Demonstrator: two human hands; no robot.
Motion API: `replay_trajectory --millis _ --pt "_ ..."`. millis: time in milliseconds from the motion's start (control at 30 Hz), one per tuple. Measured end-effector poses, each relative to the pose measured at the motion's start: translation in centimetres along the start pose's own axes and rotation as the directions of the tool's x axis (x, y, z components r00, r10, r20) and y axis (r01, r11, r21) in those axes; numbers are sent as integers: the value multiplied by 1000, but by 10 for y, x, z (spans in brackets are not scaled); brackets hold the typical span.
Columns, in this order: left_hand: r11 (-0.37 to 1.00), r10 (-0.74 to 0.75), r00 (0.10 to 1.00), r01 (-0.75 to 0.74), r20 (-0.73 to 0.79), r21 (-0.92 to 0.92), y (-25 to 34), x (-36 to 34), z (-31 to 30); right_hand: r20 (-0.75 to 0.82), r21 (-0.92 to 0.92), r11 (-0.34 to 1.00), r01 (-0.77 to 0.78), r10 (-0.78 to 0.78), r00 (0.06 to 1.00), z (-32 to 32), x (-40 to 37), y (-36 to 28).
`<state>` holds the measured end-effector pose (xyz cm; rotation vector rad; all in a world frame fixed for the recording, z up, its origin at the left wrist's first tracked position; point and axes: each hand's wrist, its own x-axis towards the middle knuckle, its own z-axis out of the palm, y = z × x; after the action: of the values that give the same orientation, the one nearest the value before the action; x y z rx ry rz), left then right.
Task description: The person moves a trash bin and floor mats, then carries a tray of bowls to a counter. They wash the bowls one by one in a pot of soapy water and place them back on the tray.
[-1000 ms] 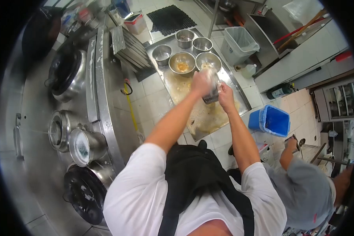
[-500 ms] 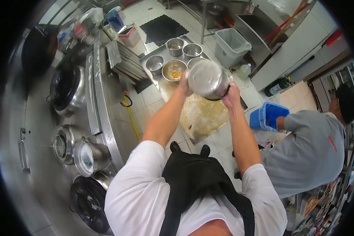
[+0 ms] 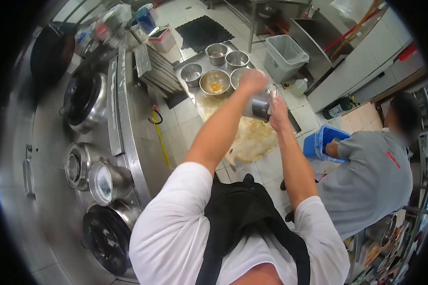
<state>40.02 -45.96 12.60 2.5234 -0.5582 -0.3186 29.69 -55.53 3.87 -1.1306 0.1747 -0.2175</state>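
1. The left hand (image 3: 253,80) grips the top of the steel container (image 3: 260,107), fingers closed round it.
2. The right hand (image 3: 278,108) clasps the container's side, fingers wrapped on it.
3. The container is held in the air above the smeared steel tray (image 3: 252,140), near the bowl (image 3: 215,83) with yellow residue at the tray's far end.

Pot (image 3: 258,105): steel, satin sheen.
5 bowls (image 3: 215,81): steel, glossy.
Tray (image 3: 254,137): steel, dulled by greasy yellow film.
Mat (image 3: 204,31): blk rubber, matt, perforated.
Bin (image 3: 285,52): translucent plastic.
Tub (image 3: 325,142): blue plastic, smooth.
Apron (image 3: 237,213): blk cloth, matt.
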Motion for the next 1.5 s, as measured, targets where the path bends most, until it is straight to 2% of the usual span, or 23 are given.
replay_trajectory --millis 100,233,300,400,433,567,633,667,733,800,867,1000,1067,1100,1133,1167,1300,1333,1367,1400,1433,1467,1500 --pt "932 83 988 -123 -130 -340 -62 49 36 -173 40 998 45 -37 984 -1 0 10" --pt "827 -407 902 297 -144 -477 -56 -5 72 -362 137 978 157 -98 927 5 -9 11" --pt "774 -404 886 199 -227 -601 -43 -38 97 -486 227 971 81 41 873 -16 0 9" --pt "788 -325 840 -15 -436 -616 -2 -69 84 -323 168 986 -1 56 945 -49 9 24" --pt "968 -156 858 35 -489 -248 -52 -19 133 -249 212 977 5 49 967 -45 4 15" --pt "827 -360 912 214 -198 -519 -72 -11 82 -154 183 983 10 18 988 -35 -11 -32" --pt "454 -298 954 111 -33 -884 -100 1 109 -248 -113 993 18 -46 968 -44 -7 -39" --pt "466 -282 959 102 -39 -879 -89 -3 87 -293 -250 968 9 -85 952 -47 -3 -41" --pt "814 -144 917 -105 -373 -571 -45 -30 38 -294 -421 904 -73 -60 954 -56 -2 -48" --pt "685 708 521 -671 -476 285 -26 -1 32 -37 -692 721 -12 -19 999 -58 7 -48" --pt "794 590 802 -553 -100 251 30 -26 16 19 -581 809 87 -93 995 -60 23 -37" --pt "972 218 971 -224 95 64 27 1 -7 -51 -230 972 55 -68 996 -44 23 -55" --pt "754 279 957 -164 85 -636 -24 30 18 -78 -74 997 24 -30 997 -35 20 -72" --pt "759 281 955 -164 90 -630 -27 24 30 -67 134 991 12 -3 998 -31 16 -78" --pt "227 257 966 -20 40 -974 -25 7 45 -51 339 941 4 14 999 -28 17 -82" --pt "-409 205 978 106 22 -906 -20 -9 59 -38 491 871 22 -3 999 -30 23 -70" --pt "-646 -91 990 -138 -104 -751 3 -50 91 -531 567 822 58 310 788 7 19 -32" --pt "-86 25 871 -487 -491 -869 -14 -56 82 -522 564 825 45 314 793 -1 23 -26" --pt "428 339 663 -741 -668 -518 -28 -58 75 -341 499 866 -42 240 909 -20 33 -17" --pt "432 325 665 -737 -672 -519 -47 -46 71 -137 413 904 -112 184 973 -29 39 -10" --pt "51 120 942 -322 -314 -945 -71 -30 73 -77 381 897 -222 271 960 -23 36 -19" --pt "-404 129 978 205 166 -891 -89 -25 73 -71 379 893 -243 290 954 -8 34 -18" --pt "-544 105 994 49 -10 -838 -74 -45 65 -192 454 883 -116 224 955 13 39 -14"
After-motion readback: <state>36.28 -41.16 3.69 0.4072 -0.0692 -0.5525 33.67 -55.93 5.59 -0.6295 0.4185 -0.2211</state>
